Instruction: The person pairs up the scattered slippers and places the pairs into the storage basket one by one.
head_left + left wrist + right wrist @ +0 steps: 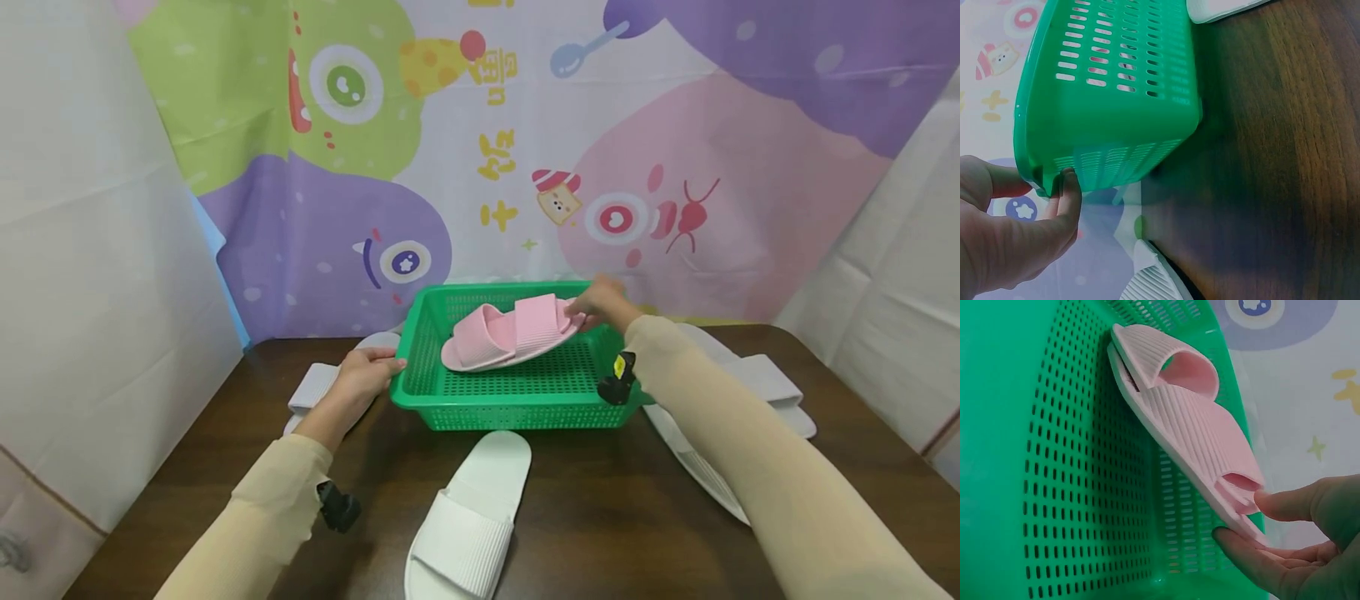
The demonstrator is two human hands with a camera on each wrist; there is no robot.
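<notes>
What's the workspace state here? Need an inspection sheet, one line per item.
Surface: dark wooden table.
Job's things: green basket on the table; pink slippers, stacked, slanting inside it.
Clutter: white slippers around the basket, one in front, others left and right.
Hands: left hand grips the basket's left rim; right hand pinches the pink slippers' end.
Cables: nothing seen.
Surroundings: cartoon monster backdrop, white sheets at both sides.
</notes>
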